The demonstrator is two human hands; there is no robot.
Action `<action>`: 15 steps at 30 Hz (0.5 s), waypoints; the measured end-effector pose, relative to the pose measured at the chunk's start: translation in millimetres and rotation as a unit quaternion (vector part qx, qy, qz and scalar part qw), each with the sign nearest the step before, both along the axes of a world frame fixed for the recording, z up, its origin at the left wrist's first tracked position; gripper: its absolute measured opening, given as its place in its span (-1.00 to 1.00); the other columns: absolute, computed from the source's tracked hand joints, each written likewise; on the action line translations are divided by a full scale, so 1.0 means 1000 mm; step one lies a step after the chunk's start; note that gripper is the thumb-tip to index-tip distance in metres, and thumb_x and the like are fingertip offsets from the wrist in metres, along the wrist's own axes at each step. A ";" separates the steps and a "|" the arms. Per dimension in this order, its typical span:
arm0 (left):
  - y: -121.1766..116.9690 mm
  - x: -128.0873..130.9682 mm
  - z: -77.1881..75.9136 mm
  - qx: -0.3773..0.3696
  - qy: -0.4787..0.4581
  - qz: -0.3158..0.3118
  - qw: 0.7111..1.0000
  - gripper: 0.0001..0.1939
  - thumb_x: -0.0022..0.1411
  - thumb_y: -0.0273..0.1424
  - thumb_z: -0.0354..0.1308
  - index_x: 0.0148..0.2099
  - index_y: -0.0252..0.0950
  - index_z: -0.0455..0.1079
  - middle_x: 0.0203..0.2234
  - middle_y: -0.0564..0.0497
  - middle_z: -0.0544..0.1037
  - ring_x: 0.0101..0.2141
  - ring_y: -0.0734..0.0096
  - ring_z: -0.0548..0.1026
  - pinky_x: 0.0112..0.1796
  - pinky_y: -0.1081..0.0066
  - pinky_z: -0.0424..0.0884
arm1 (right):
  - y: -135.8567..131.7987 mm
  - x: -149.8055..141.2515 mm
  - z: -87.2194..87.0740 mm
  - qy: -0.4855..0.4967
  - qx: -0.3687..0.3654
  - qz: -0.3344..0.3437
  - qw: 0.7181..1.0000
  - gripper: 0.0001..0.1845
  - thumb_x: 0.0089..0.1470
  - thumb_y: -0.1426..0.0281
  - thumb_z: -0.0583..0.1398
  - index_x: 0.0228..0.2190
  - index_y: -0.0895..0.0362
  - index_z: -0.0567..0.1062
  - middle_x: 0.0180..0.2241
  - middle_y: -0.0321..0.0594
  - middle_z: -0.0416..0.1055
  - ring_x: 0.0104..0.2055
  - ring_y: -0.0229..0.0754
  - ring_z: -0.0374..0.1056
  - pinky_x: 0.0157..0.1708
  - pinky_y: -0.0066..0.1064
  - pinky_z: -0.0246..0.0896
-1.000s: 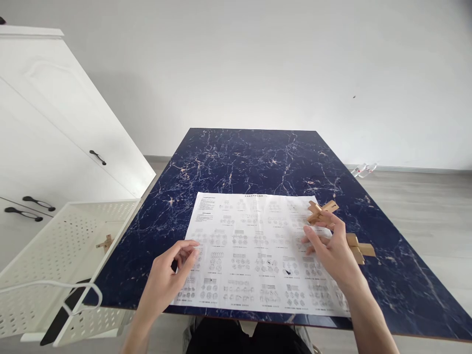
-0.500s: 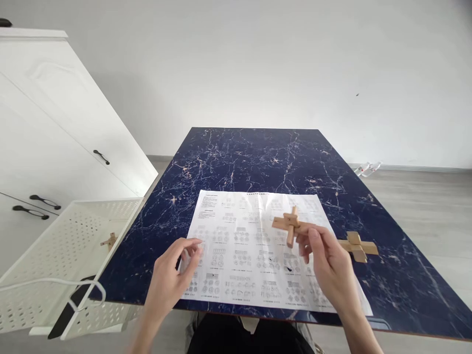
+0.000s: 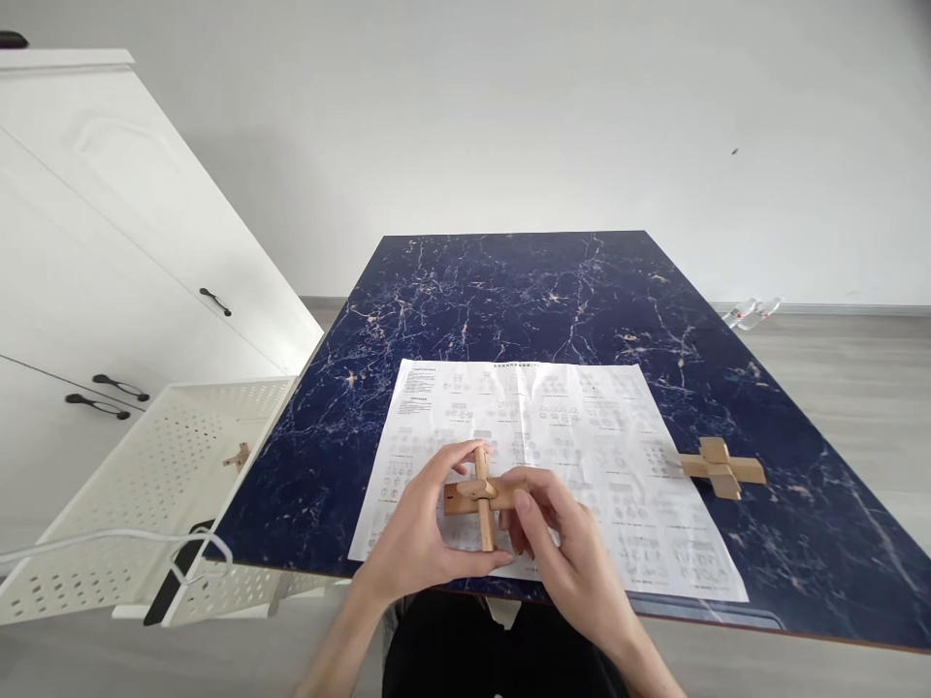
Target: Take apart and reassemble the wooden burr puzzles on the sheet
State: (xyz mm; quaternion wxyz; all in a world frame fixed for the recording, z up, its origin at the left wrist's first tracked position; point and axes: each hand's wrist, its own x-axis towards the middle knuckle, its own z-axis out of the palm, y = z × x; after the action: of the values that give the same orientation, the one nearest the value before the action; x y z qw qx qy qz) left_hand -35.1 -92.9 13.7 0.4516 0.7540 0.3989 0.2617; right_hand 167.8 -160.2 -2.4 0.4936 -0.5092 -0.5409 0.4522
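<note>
Both hands hold a small wooden interlocking puzzle (image 3: 483, 504), shaped like a cross with bars pointing in several directions, above a printed sheet. My left hand (image 3: 422, 533) spans the upright bar, fingertips at its top end and thumb at its bottom end. My right hand (image 3: 563, 543) pinches the bar that points right; some of its fingers are hidden behind. The white instruction sheet (image 3: 582, 427) carries rows of small diagrams, too fine to read. At the right, a second wooden puzzle (image 3: 720, 468) lies on the dark blue marbled table (image 3: 495, 301), touching or overlapping the sheet's edge.
Left of the table stands a white perforated basket (image 3: 138, 465) with a small wooden puzzle (image 3: 237, 458) in it. A white cable (image 3: 116, 535) crosses the basket. White cabinets (image 3: 145, 242) rise behind it. Clear plastic bottles (image 3: 753, 312) lie on the floor by the wall.
My right hand has brought the puzzle left and toward me. My left hand, formerly holding nothing, now grips its upright bar. The view has shifted slightly.
</note>
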 end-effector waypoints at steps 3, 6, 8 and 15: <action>0.000 -0.001 0.000 -0.002 0.013 -0.007 1.000 -0.01 0.06 -0.17 0.62 0.43 0.05 0.21 0.32 -0.07 0.45 0.21 -0.06 0.51 0.21 0.00 0.48 | 0.002 0.002 0.002 0.022 -0.043 0.019 0.999 -0.69 0.54 0.10 0.10 0.09 0.02 0.42 -0.36 -0.30 0.49 -0.38 -0.19 0.43 -0.37 -0.41 0.35; -0.002 0.000 0.000 -0.004 0.035 -0.015 0.999 -0.02 0.08 -0.19 0.61 0.44 0.05 0.19 0.31 -0.06 0.45 0.19 -0.04 0.52 0.18 0.03 0.51 | 0.004 0.002 0.004 0.036 -0.077 0.022 0.996 -0.67 0.51 0.06 0.14 -0.02 0.06 0.46 -0.40 -0.30 0.47 -0.37 -0.19 0.43 -0.35 -0.41 0.36; -0.003 0.000 0.000 0.000 0.044 -0.014 0.999 -0.02 0.08 -0.21 0.61 0.44 0.06 0.19 0.29 -0.06 0.46 0.18 -0.03 0.53 0.17 0.05 0.53 | 0.003 0.000 0.003 0.047 -0.085 0.009 0.995 -0.65 0.50 0.04 0.15 -0.05 0.07 0.48 -0.42 -0.31 0.44 -0.37 -0.19 0.42 -0.35 -0.40 0.35; -0.004 0.001 -0.001 -0.008 0.063 -0.016 0.998 -0.04 0.11 -0.20 0.60 0.43 0.08 0.17 0.29 -0.05 0.46 0.18 -0.01 0.53 0.15 0.05 0.56 | -0.002 -0.003 -0.006 0.062 -0.107 -0.007 0.992 -0.59 0.48 -0.01 0.16 -0.03 0.07 0.49 -0.38 -0.27 0.47 -0.38 -0.18 0.39 -0.38 -0.37 0.30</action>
State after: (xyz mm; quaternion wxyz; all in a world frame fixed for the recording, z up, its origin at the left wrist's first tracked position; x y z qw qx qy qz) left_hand -33.7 -97.2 13.1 0.4355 0.7716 0.4165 0.2034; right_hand 164.4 -162.3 -8.6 0.4718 -0.5338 -0.4539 0.5351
